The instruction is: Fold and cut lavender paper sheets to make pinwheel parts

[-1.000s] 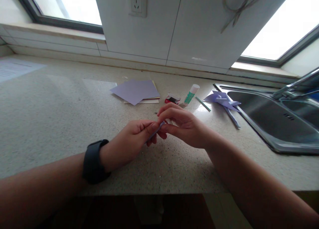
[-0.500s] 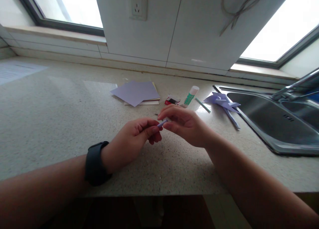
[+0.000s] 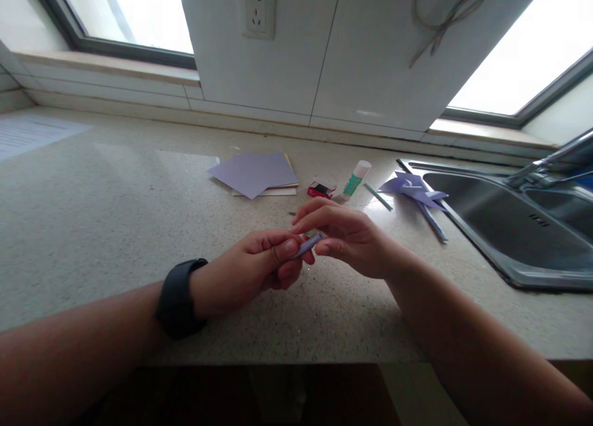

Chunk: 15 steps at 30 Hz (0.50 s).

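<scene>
Countertop [image 3: 115, 228] — open left of the left hand [image 3: 259, 259].

Speckled pale worktop [image 3: 139, 228] runs along a wall [image 3: 301, 55] of large light tiles with dark joints; on the wall, a socket [image 3: 259, 9] at upper centre-left and a looped cord [image 3: 447, 25] at upper right. Bright daylight enters by two dark-framed windows, left window [image 3: 134, 12] and right window [image 3: 514, 49], each above a pale sill. Stainless steel sink [image 3: 500, 228] with metal tap [image 3: 551, 157] set in at right; area below the front edge dark, with paler floor [image 3: 412, 395] partly visible.
</scene>
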{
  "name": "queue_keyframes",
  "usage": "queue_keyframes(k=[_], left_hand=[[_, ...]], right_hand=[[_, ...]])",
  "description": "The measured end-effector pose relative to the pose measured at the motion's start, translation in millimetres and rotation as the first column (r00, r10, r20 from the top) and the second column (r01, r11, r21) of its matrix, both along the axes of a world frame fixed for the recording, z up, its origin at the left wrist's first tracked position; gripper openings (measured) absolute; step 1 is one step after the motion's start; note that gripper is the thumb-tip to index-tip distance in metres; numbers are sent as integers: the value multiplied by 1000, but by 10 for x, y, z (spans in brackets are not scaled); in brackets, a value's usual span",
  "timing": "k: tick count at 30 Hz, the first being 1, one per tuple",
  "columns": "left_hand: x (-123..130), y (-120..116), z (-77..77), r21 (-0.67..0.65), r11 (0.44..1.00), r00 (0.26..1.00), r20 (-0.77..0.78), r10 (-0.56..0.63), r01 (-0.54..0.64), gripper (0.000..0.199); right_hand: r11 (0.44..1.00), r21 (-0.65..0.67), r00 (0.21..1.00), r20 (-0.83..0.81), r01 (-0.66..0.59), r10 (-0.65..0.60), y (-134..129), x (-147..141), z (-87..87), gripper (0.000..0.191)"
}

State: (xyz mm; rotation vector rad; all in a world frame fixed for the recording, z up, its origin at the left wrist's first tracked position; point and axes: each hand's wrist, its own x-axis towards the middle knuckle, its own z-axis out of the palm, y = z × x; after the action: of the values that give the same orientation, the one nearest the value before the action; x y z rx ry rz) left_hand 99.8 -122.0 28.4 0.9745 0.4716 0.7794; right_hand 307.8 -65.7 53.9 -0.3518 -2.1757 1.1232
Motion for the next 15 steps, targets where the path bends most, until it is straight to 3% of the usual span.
queue_keyframes(k=[8, 11, 13, 15], left_hand=[[12, -19, 54, -144, 987, 996, 69, -60, 69, 25], [-2, -29, 66, -198, 969, 986, 101, -132, 150, 22], [-8, -21, 60, -202, 962, 981, 97, -168, 185, 23], [-8, -1, 43, -156, 980, 992, 24, -125, 127, 28]], right_hand=[[996, -45, 997, 13, -73, 73, -16, 3, 38, 23], [994, -35, 995, 23, -101, 102, -4, -10, 14, 23], [994, -14, 994, 34, -106, 106, 3, -16, 3, 23], [998, 20, 998, 34, -51, 51, 15, -22, -11, 20]])
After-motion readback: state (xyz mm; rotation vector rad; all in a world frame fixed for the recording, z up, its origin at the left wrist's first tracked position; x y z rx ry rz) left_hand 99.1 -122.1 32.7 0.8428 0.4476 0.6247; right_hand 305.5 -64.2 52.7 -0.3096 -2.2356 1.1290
